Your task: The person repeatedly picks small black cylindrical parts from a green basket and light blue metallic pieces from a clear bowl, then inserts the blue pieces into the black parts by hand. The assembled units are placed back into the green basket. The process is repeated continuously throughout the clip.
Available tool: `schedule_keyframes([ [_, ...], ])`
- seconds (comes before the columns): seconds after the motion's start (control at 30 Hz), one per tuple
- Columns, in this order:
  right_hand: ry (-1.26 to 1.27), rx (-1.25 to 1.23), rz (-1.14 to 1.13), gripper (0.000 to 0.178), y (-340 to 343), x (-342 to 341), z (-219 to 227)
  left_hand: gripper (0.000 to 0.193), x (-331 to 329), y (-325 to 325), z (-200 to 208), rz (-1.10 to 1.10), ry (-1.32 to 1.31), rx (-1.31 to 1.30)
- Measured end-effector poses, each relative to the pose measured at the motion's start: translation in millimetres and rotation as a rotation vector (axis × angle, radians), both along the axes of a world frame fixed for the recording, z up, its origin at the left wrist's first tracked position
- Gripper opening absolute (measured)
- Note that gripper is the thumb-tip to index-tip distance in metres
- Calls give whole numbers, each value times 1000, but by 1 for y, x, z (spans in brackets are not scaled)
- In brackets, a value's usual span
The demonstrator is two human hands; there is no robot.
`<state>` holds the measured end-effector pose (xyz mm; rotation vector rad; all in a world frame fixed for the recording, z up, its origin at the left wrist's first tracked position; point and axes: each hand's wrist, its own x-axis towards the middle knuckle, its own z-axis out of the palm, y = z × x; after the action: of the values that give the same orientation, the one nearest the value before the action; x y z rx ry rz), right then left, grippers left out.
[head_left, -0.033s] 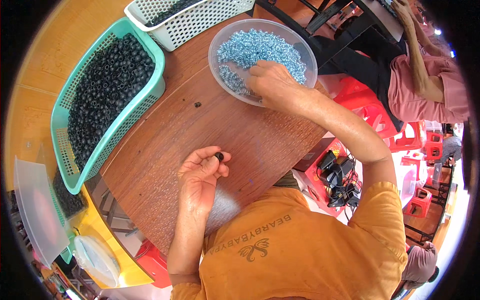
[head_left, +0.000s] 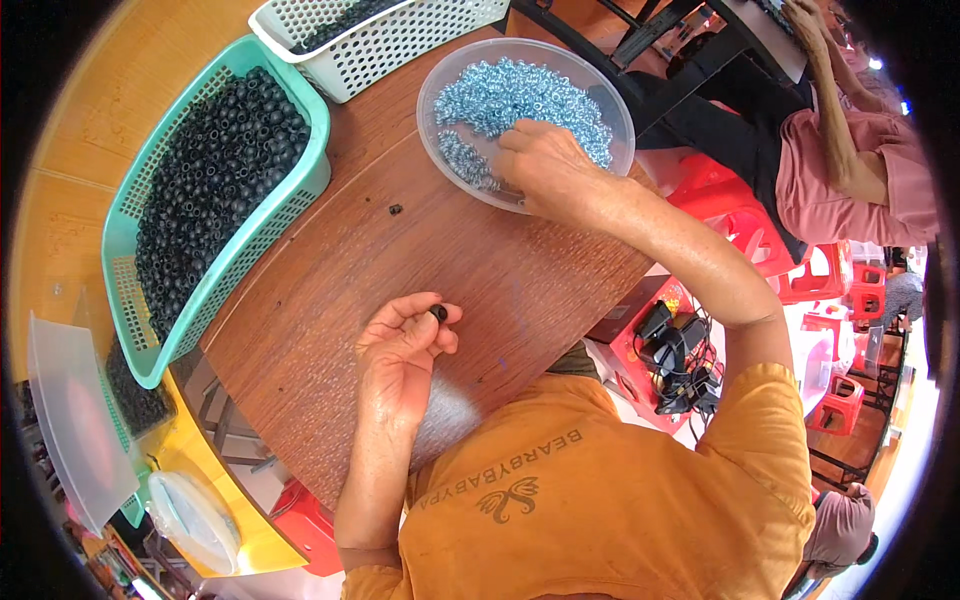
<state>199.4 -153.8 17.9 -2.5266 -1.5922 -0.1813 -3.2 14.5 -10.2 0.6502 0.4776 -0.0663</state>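
Note:
My left hand (head_left: 398,350) is raised over the near part of the brown table, palm up. Between its thumb and fingertips it pinches a small black ring-like piece (head_left: 438,313). My right hand (head_left: 548,170) reaches into a round clear plastic tub (head_left: 428,120), fingers bent and pressed together. Many shiny silver-blue small metal rings (head_left: 520,95) fill the tub's far side, with a smaller cluster near my right fingertips. Whatever those fingertips hold is hidden. To the left, a teal plastic basket (head_left: 318,130) is heaped with small black hollow pieces (head_left: 215,180) like the one I pinch.
A white perforated basket (head_left: 385,55) with dark pieces stands at the far edge. One loose black piece (head_left: 395,209) lies on the wooden table (head_left: 330,270). Red stools (head_left: 715,200) and a box with black cables (head_left: 675,350) are right. A person in pink (head_left: 840,170) sits beyond.

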Motion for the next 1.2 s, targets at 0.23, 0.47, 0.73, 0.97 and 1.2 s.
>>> schedule_keyframes([
  [0.23, 230, 283, -64, 12, -4, -12, 17, 20, 0, 0, -1, -7, 34, 28],
  [0.47, 879, 462, -116, 13, 7, -68, 37, 22, 1, -4, 9, 54, -25, 11],
  [0.73, 875, 456, 65, 11, 20, -97, 28, 17, -9, -11, 16, 159, -115, 204],
  [0.97, 847, 366, 42, 12, 20, -102, 31, 17, -15, -18, 18, 206, -174, 382],
  [1.2, 959, 415, -126, 25, 23, -105, 32, 18, -20, -20, 17, 223, -187, 350],
])
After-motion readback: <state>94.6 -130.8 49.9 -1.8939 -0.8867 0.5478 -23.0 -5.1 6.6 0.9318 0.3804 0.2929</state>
